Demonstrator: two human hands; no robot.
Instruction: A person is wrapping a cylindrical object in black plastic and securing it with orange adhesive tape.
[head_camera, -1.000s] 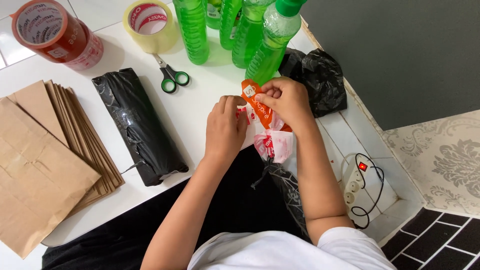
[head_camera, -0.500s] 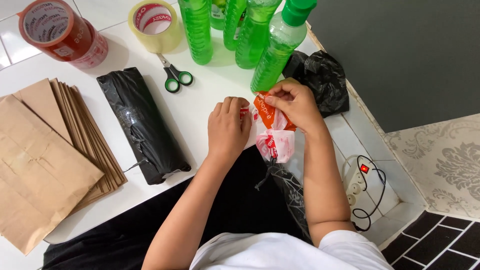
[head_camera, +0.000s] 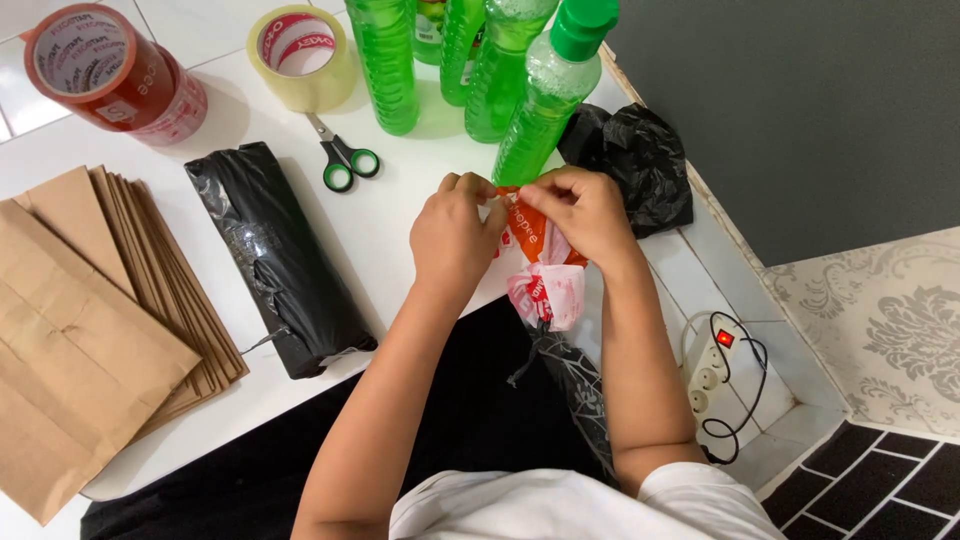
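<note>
Brown paper envelopes (head_camera: 90, 340), a fanned stack, way off to the left of the scissors (head_camera: 343, 160) on the white counter (head_camera: 420, 230). Red tape roll (head_camera: 110, 75) up at the far left corner, also left of the scissors. Black plastic-wrapped parcel (head_camera: 275, 260) lying slanted just left of and below the scissors. Clear tape roll (head_camera: 303, 55) right above the scissors, blade tips pointing at it. Green handles on those, closed, flat on the counter.

Right of the scissors: three green bottles (head_camera: 385, 60) in a bunch, plus one with a green cap (head_camera: 545, 100) leaning out nearest the hands. Below-right of the scissors, left hand (head_camera: 455, 235) with fingers pinched shut on the top edge of an orange and white plastic packet (head_camera: 540, 260). Right hand (head_camera: 580, 215) just past it, pinching the same top edge from the other side, thumbs nearly meeting. Packet hanging down off the counter edge, held between both hands, with a dark bag (head_camera: 570, 385) trailing under it. Crumpled black bag (head_camera: 630, 160) farther right of the scissors, behind the right hand. White power strip (head_camera: 715, 365) with a lit red switch and black cable, far right and lower, down on the ledge.
</note>
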